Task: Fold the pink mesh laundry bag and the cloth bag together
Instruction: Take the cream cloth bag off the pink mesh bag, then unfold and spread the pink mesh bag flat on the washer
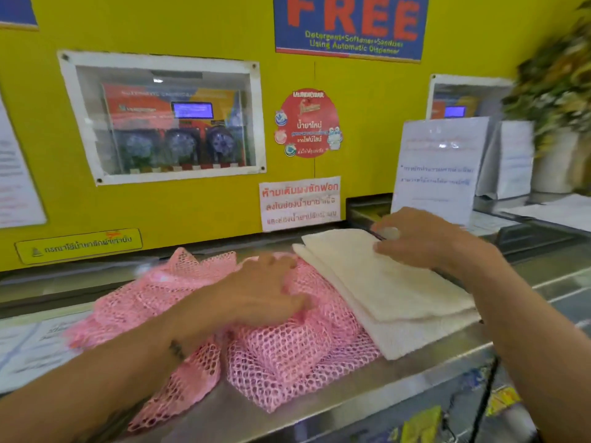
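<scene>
Left hand [265, 292] flat on crumpled pink mesh laundry bag [281, 356], right hand [425, 241] fingers relaxed on folded cream cloth bag [393, 289]; mesh overhung steel bench [367, 394] front edge, could've slid off.

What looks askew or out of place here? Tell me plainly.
The pink mesh laundry bag lies bunched and rumpled on the steel counter, one corner drooping over the front edge. The cloth bag, folded flat, sits skewed over its right side. The left hand rests on the mesh, the right hand on the cloth.
</scene>
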Demonstrator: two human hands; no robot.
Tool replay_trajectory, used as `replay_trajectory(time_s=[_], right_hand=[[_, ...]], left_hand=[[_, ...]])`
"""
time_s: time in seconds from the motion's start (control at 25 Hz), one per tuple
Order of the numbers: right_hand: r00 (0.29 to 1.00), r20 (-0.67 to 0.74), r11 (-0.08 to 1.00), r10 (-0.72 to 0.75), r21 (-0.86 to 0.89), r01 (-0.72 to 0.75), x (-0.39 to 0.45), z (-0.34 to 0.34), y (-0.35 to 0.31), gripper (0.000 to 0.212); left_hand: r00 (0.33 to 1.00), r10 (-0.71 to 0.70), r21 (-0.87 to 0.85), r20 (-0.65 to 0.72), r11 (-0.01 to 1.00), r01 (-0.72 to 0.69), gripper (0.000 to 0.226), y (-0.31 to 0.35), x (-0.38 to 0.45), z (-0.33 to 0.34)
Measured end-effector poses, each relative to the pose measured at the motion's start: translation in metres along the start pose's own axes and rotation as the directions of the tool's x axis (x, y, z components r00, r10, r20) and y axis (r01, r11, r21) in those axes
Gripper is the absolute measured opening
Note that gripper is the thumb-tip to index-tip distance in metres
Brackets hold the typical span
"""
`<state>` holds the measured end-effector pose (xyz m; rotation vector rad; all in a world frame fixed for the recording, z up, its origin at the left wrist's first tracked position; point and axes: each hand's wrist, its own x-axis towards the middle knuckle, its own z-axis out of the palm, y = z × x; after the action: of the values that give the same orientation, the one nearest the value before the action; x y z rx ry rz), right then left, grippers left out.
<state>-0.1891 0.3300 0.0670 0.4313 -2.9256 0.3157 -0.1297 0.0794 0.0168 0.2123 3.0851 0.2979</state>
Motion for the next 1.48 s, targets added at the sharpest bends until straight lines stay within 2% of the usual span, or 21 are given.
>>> replay_trajectory(time_s=[0.04, 0.08, 0.16, 0.2, 0.32, 0.44, 0.52, 0.64, 0.68, 0.76, 0.84, 0.92, 0.96, 1.04, 1.16, 1.28, 1.32, 1.4, 1.48], right_hand=[[0.997, 0.046, 0.994, -0.061, 0.088, 0.057, -0.006, 0.013, -0.009, 0.047], [0.988, 0.118, 0.983, -0.103, 0.161, 0.084, -0.011, 0.027, -0.018, 0.053], [0.953, 0.286, 0.986, -0.101, 0.154, 0.058, -0.016, 0.059, -0.028, 0.06], [0.949, 0.306, 0.992, -0.072, 0.125, 0.034, -0.016, 0.07, -0.027, 0.061], [0.968, 0.248, 0.993, -0.03, 0.115, 0.001, -0.022, 0.075, -0.026, 0.056], [0.973, 0.23, 0.995, 0.004, 0.094, -0.027, -0.025, 0.068, -0.033, 0.051], [0.989, 0.146, 0.998, 0.001, 0.067, -0.011, -0.023, 0.062, -0.051, 0.053], [0.996, -0.04, 0.961, -0.084, 0.261, 0.092, -0.013, 0.05, -0.097, 0.058], [0.99, -0.048, 0.933, -0.135, 0.33, 0.144, -0.01, 0.046, -0.118, 0.061], [0.972, 0.038, 0.909, -0.234, 0.363, 0.204, -0.003, 0.047, -0.155, 0.071], [0.936, 0.215, 0.933, -0.277, 0.295, 0.209, 0.009, 0.064, -0.181, 0.08], [0.901, 0.352, 0.967, -0.253, 0.124, 0.223, 0.021, 0.093, -0.196, 0.078], [0.902, 0.361, 0.971, -0.235, 0.045, 0.235, 0.026, 0.105, -0.199, 0.075], [0.925, 0.287, 0.968, -0.25, 0.041, 0.249, 0.03, 0.113, -0.201, 0.07], [0.92, 0.101, 0.918, -0.379, 0.167, 0.36, 0.022, 0.11, -0.197, 0.056], [0.91, -0.09, 0.883, -0.404, 0.223, 0.414, 0.016, 0.107, -0.189, 0.026], [0.914, -0.136, 0.889, -0.383, 0.214, 0.404, 0.02, 0.1, -0.184, 0.02], [0.91, -0.221, 0.91, -0.35, 0.151, 0.386, 0.031, 0.075, -0.17, 0.019], [0.904, -0.289, 0.94, -0.314, 0.037, 0.339, 0.038, 0.044, -0.143, 0.029]], left_hand=[[0.996, 0.0, 0.08, 0.094, 0.997, -0.008, 0.091, -0.004, -0.001, 0.004], [0.993, 0.012, 0.129, 0.12, 0.991, -0.027, 0.094, -0.014, 0.0, 0.006], [0.996, 0.044, 0.129, 0.075, 0.99, -0.054, 0.075, -0.035, 0.004, -0.001], [0.996, 0.071, 0.123, 0.045, 0.989, -0.076, 0.06, -0.046, 0.005, -0.005], [0.988, 0.111, 0.205, -0.108, 0.975, -0.087, 0.031, -0.074, -0.003, -0.014], [0.927, 0.108, 0.163, -0.36, 0.985, -0.052, 0.022, -0.099, -0.013, -0.016], [0.911, 0.095, 0.033, -0.402, 0.995, -0.09, 0.029, -0.116, -0.018, -0.018], [0.96, 0.065, -0.179, -0.273, 0.977, -0.117, 0.045, -0.121, -0.029, -0.033], [0.966, 0.062, -0.179, -0.25, 0.978, -0.11, 0.048, -0.12, -0.035, -0.041], [0.983, 0.044, -0.067, -0.181, 0.996, -0.057, 0.057, -0.121, -0.045, -0.056], [0.997, -0.07, 0.087, -0.026, 0.994, 0.072, 0.076, -0.13, -0.055, -0.061], [0.972, -0.199, 0.162, 0.123, 0.97, 0.178, 0.093, -0.144, -0.061, -0.051], [0.959, -0.231, 0.152, 0.163, 0.967, 0.207, 0.098, -0.151, -0.062, -0.044], [0.958, -0.232, 0.137, 0.166, 0.968, 0.21, 0.101, -0.16, -0.062, -0.032], [0.987, -0.124, 0.04, 0.098, 0.992, 0.121, 0.098, -0.166, -0.065, -0.032], [0.993, -0.088, -0.194, -0.077, 0.978, 0.072, 0.071, -0.158, -0.061, -0.036], [0.975, -0.091, -0.253, -0.202, 0.967, 0.038, 0.061, -0.152, -0.058, -0.036], [0.872, -0.051, -0.288, -0.487, 0.952, -0.105, 0.043, -0.137, -0.052, -0.04], [0.768, 0.001, -0.281, -0.64, 0.931, -0.235, 0.034, -0.123, -0.046, -0.044]])
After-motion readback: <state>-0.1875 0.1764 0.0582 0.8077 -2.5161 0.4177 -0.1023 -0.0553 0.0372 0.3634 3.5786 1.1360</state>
